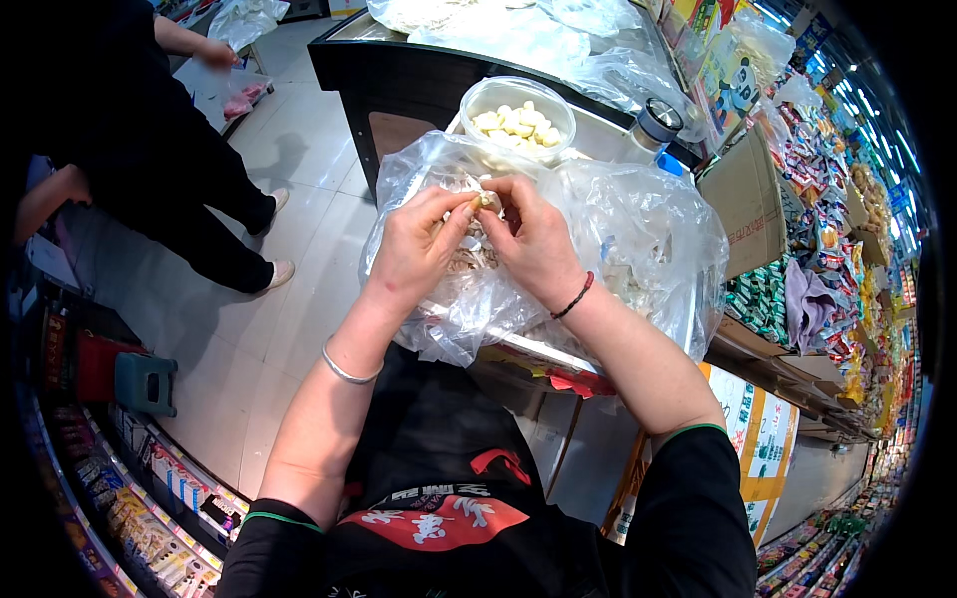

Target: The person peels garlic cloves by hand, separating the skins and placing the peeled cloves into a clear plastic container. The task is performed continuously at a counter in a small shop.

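Observation:
Between the fingertips of both hands is a garlic clove [484,201], partly in its skin. My left hand [422,243] pinches it from the left with thumb and forefinger. From the other side my right hand [527,232] grips it the same way. Beneath the hands, papery garlic skins [472,258] lie in a clear plastic bag [407,168] spread over a table. Just beyond the fingers stands a round clear plastic tub [478,142] holding several peeled garlic cloves [519,125].
A lidded clear bottle [658,123] stands right of the tub. Behind is a black-edged counter [351,56] covered with plastic bags. Packaged snacks [830,202] and a cardboard box [744,205] line the right. Another person [172,172] stands at left, near a blue-green stool [146,383].

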Demonstrator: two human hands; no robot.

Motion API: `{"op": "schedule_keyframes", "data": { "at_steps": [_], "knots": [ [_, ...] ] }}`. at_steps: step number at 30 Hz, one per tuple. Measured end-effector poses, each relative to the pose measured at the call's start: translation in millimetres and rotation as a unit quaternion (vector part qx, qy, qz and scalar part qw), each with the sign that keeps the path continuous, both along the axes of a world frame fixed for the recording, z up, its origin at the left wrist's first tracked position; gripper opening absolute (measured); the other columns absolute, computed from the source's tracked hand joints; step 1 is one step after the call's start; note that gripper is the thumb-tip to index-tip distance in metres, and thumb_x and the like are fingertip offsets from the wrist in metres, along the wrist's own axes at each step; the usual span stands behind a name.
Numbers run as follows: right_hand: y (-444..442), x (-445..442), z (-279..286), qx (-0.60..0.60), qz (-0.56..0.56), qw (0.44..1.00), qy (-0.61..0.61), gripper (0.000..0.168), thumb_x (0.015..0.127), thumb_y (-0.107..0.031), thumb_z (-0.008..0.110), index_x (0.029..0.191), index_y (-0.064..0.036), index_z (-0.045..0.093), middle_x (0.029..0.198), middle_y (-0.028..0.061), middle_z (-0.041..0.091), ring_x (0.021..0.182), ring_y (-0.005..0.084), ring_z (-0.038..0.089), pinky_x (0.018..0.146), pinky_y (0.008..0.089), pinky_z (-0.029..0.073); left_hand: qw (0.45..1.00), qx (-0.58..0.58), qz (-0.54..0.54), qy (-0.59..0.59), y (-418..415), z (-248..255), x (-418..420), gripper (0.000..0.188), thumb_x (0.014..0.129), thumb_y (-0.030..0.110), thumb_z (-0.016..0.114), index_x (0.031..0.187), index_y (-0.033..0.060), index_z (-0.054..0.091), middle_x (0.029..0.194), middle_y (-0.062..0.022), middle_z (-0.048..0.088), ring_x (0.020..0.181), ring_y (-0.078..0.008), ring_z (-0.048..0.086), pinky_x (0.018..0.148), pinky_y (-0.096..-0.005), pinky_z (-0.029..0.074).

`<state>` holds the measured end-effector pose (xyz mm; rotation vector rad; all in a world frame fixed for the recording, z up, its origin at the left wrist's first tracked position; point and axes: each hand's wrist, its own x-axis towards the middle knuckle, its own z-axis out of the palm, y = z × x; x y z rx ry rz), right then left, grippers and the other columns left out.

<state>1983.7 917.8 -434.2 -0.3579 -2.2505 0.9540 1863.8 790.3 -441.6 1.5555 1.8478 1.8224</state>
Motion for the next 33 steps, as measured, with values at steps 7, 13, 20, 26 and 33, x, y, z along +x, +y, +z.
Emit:
{"op": "schedule_keyframes", "data": {
  "at_steps": [7,13,20,26,33],
  "knots": [
    [-1.0,0.1,-1.1,-0.006,0.014,1.0,-0.015,0.026,0.089,-0.013,0.071,0.111,-0.004,0.059,0.085,0.0159,0.068,0.072,0.03,0.068,0.065,0.0378,0.054,0.998,0.001,0.045,0.038,-0.2,-1.3,1.7,0.015,0.093,0.007,0.065,0.103,-0.0045,0.069,0.09,-0.0154,0.068,0.078,-0.0279,0.067,0.071,-0.0336,0.052],
    [-6.3,-2.1,0.3,-0.08,0.081,0.985,0.13,0.024,0.092,-0.005,0.066,0.115,-0.003,0.059,0.097,0.0113,0.069,0.075,0.0201,0.069,0.064,0.0308,0.053,0.994,-0.026,0.104,-0.002,-0.9,0.8,3.5,0.015,0.092,0.009,0.066,0.095,-0.0051,0.069,0.086,-0.0162,0.069,0.078,-0.0272,0.068,0.071,-0.0348,0.052],
    [2.5,-1.0,0.2,0.011,0.07,0.991,0.114,0.031,0.093,-0.002,0.063,0.124,-0.002,0.056,0.096,0.0109,0.066,0.071,0.0217,0.065,0.067,0.0312,0.052,0.989,-0.061,0.093,-0.095,1.4,-4.4,-1.9,0.016,0.095,0.009,0.066,0.103,-0.0044,0.071,0.089,-0.0112,0.07,0.077,-0.0141,0.063,0.069,-0.0279,0.049],
    [-0.7,3.2,4.2,-0.056,0.046,0.997,-0.018,0.029,0.092,-0.007,0.064,0.12,-0.001,0.058,0.096,0.0175,0.064,0.078,0.0294,0.066,0.07,0.0372,0.052,1.0,0.004,0.02,0.004,1.3,-2.0,-1.8,0.019,0.095,0.007,0.064,0.109,-0.0036,0.07,0.09,-0.0136,0.067,0.079,-0.0225,0.066,0.072,-0.0315,0.051],
    [4.2,2.9,4.2,0.016,0.055,0.998,-0.017,0.023,0.091,-0.006,0.064,0.113,-0.002,0.058,0.097,0.0183,0.064,0.087,0.0335,0.067,0.075,0.0408,0.052,1.0,-0.001,0.014,0.013,1.6,-5.4,-2.7,0.016,0.097,0.005,0.063,0.108,-0.0052,0.07,0.086,-0.007,0.064,0.075,-0.0115,0.057,0.066,-0.0248,0.045]
  ]
}}
